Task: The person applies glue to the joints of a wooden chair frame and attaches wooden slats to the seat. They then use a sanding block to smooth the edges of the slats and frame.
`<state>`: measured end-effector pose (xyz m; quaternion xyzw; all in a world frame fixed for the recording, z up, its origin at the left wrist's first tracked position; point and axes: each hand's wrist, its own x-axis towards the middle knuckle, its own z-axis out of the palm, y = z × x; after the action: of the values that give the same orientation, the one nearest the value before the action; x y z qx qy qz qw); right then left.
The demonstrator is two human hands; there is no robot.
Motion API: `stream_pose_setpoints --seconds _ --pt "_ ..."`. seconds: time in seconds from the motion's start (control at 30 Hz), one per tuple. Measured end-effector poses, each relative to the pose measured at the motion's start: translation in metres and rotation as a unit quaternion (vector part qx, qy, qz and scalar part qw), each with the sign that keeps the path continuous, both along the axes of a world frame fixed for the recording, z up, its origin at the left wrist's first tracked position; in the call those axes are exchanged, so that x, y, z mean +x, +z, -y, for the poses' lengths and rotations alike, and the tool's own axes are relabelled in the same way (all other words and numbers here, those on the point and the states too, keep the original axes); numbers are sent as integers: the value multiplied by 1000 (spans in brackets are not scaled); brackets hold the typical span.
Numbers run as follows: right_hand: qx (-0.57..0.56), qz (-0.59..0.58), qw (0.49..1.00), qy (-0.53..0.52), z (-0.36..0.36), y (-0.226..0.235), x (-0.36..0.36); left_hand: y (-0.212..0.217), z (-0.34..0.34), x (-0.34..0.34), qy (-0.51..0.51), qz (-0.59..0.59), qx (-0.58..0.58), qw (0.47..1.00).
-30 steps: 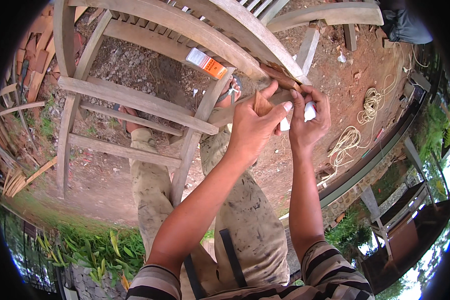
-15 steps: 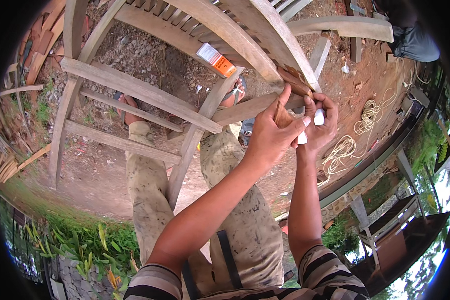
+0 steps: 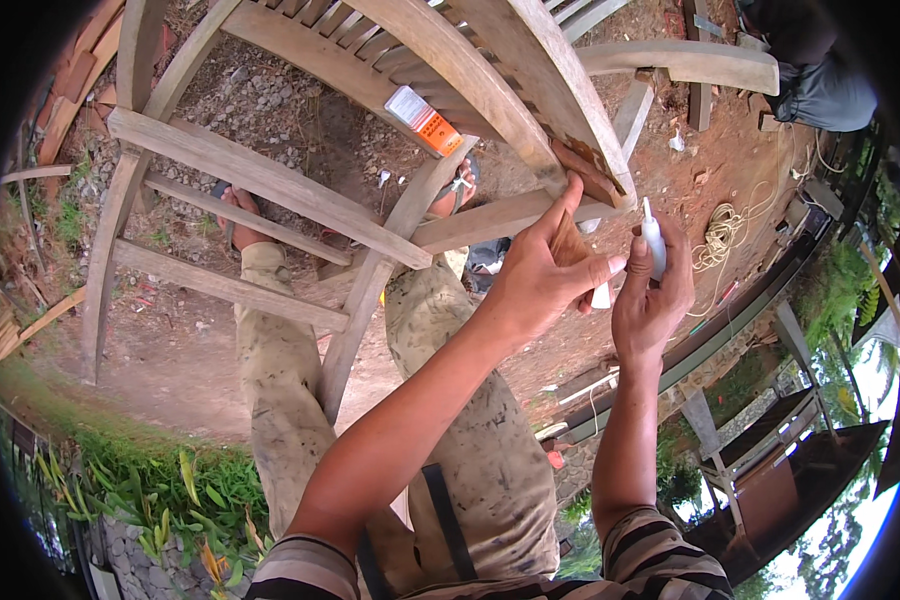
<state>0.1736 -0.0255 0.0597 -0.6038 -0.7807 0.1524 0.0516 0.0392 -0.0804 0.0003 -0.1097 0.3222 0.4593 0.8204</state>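
My left hand is closed around a small brown wood piece. A white cone-shaped cap also sticks out from its fingers, below the thumb. Just to the right, my right hand grips a small white glue bottle, its thin nozzle pointing up and uncovered. Both hands are close to the corner of a weathered wooden chair, where a darker brown wood strip sits at the joint. The hands are apart from each other.
An orange and white box rests on the chair frame. Coiled cord lies on the dirt at right. A person in dark clothing is at the upper right. Wood offcuts are piled at far left, with plants below.
My right hand has moved right, away from my left hand, and the bottle's bare nozzle now shows. The wood piece and white cap stay in my left hand.
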Motion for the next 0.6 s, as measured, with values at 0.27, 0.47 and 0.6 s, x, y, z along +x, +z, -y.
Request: stream_pose_setpoints --seconds 0.27,0.47,0.6 --pt "-17 66 994 88 -26 21 -29 2 -3 -6 -3 30 5 1000" --pt "1 89 981 171 -43 11 -32 2 -4 -12 16 61 -2 998" --pt "8 75 978 192 -44 5 -30 -1 -3 -16 9 70 9 997"
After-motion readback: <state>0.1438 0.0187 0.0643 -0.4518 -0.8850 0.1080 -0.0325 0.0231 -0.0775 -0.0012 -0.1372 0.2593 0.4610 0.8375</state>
